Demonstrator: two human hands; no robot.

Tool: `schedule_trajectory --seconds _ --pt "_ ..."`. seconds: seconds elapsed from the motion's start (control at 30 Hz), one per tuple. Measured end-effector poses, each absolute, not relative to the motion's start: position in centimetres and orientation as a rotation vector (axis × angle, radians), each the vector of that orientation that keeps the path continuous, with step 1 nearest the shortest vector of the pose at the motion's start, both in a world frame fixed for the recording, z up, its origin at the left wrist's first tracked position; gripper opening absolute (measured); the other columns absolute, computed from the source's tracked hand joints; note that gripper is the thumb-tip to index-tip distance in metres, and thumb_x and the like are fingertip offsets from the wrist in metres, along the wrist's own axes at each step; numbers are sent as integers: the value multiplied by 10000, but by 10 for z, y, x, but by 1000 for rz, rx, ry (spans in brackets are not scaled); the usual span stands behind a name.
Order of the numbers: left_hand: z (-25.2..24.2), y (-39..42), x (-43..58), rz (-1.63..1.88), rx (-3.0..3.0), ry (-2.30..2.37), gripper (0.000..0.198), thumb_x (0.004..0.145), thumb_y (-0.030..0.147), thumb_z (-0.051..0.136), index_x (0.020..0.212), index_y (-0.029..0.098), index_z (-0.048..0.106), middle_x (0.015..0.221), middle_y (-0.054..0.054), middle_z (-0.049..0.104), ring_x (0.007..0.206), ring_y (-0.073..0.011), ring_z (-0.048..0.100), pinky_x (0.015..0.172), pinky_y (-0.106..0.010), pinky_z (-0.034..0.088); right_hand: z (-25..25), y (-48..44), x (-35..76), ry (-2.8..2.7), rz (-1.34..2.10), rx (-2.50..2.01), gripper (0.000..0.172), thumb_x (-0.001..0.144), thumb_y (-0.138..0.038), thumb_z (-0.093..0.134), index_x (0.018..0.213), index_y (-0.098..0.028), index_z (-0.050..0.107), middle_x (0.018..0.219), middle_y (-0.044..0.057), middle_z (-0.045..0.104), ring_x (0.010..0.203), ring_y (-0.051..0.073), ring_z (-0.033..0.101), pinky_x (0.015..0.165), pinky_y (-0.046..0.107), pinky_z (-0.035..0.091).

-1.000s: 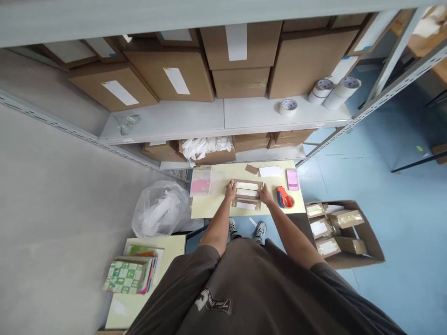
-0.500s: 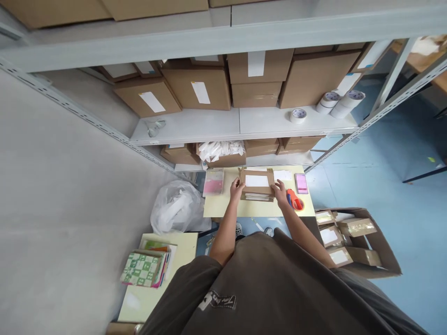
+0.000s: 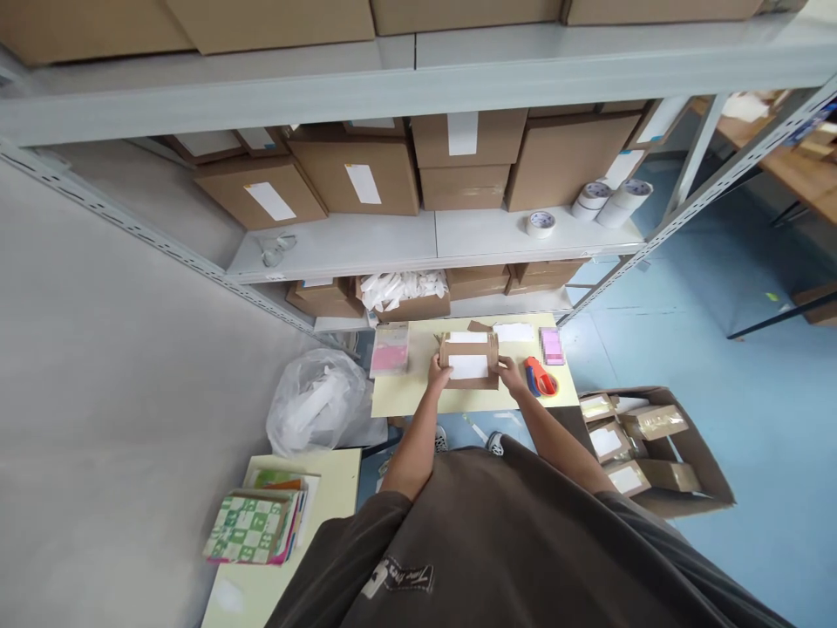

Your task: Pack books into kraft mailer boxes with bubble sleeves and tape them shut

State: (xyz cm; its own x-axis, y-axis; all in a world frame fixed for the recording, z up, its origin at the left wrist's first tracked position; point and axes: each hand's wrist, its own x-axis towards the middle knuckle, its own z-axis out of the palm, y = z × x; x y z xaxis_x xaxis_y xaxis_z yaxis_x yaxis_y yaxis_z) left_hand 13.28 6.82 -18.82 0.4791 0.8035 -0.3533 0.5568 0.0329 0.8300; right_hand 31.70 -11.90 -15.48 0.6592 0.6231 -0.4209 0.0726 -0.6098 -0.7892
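Observation:
A small cardboard box (image 3: 469, 382) with white labels is held between both hands over the pale yellow table (image 3: 425, 403). My left hand (image 3: 439, 373) grips its left side and my right hand (image 3: 508, 373) its right side. White paper (image 3: 513, 332) lies behind the box, partly beside a brown cardboard piece. To the right of my right hand rests a red and blue tape dispenser (image 3: 539, 378), with a pink pad (image 3: 551, 346) behind it. A pink and white packet (image 3: 391, 349) sits at the table's left end.
Shelving (image 3: 366, 240) with boxes and white tape rolls (image 3: 540, 224) stands beyond the table. An open carton (image 3: 710, 471) of small boxes is at the right. At the left are a clear plastic bag (image 3: 314, 401) and a side table (image 3: 340, 475) with stacked books (image 3: 252, 528).
The box has tilted between my hands, so a second white-labelled face shows more fully. A brown cardboard piece now shows behind it. The whole view has shifted slightly.

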Motion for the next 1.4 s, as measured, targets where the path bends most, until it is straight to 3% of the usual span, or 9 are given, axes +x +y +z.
schedule_trajectory --seconds 0.23,0.37,0.63,0.87,0.97,1.1,1.23,1.3,1.4 --pt "-184 49 128 180 1582 1208 716 854 174 726 1545 210 540 1493 -150 690 1351 -293 687 1056 -389 574 -169 -145 325 -659 932 -1909 972 715 -172 604 1661 -284 407 1657 121 545 1514 280 523 1151 459 527" --pt "-186 37 125 116 1555 1168 772 867 173 701 1607 236 489 1471 -146 704 1328 -295 703 1004 -383 599 -173 -148 320 -689 947 -1976 1090 694 -128 564 1736 -285 285 1712 99 487 1552 276 496 1192 472 505" --pt "-145 71 134 437 2024 1193 544 1036 227 527 1578 251 568 1568 -142 607 1469 -290 558 1223 -421 476 -134 -131 336 -546 644 -2138 695 911 -187 482 1603 -206 548 1563 115 640 1442 269 594 1179 411 534" --pt "-134 95 187 -157 2281 974 430 1089 433 485 1041 198 842 1229 -186 769 1363 -361 609 1188 -470 479 -110 -58 345 -1009 809 -2127 551 994 -139 475 1504 -213 673 1469 85 722 1361 254 646 1207 393 492" --pt "-142 95 179 -212 2273 942 375 1040 480 593 986 207 845 1381 -172 725 1466 -359 547 1218 -445 454 -110 -54 355 -1245 897 -2221 499 979 -135 574 1453 -199 717 1484 105 707 1397 287 615 1227 395 466" --pt "-150 95 158 -279 2199 803 592 855 584 838 1315 218 775 1789 -149 341 1667 -385 284 1306 -449 350 -120 -77 368 -1346 834 -2364 710 903 -238 763 1594 -235 597 1761 123 386 1537 358 468 1247 428 442" --pt "-158 90 151 -400 2222 761 1007 673 576 987 1541 237 607 1864 -140 -1 1705 -428 109 1326 -500 310 -137 -106 374 -1297 849 -2512 1106 826 -393 869 1757 -322 277 1863 122 26 1668 428 192 1250 527 396" --pt "-163 83 153 -384 2247 809 951 653 543 1013 1474 229 651 1863 -137 -25 1705 -434 101 1329 -520 308 -146 -117 372 -1272 895 -2534 1232 812 -460 881 1780 -360 126 1862 139 -53 1687 433 110 1250 576 352" --pt "-172 68 158 -268 2266 892 550 696 467 1010 1124 211 779 1870 -83 15 1704 -425 131 1329 -526 321 -158 -122 365 -1209 876 -2551 1364 749 -534 919 1781 -377 41 1852 147 -143 1674 445 123 1253 599 304"
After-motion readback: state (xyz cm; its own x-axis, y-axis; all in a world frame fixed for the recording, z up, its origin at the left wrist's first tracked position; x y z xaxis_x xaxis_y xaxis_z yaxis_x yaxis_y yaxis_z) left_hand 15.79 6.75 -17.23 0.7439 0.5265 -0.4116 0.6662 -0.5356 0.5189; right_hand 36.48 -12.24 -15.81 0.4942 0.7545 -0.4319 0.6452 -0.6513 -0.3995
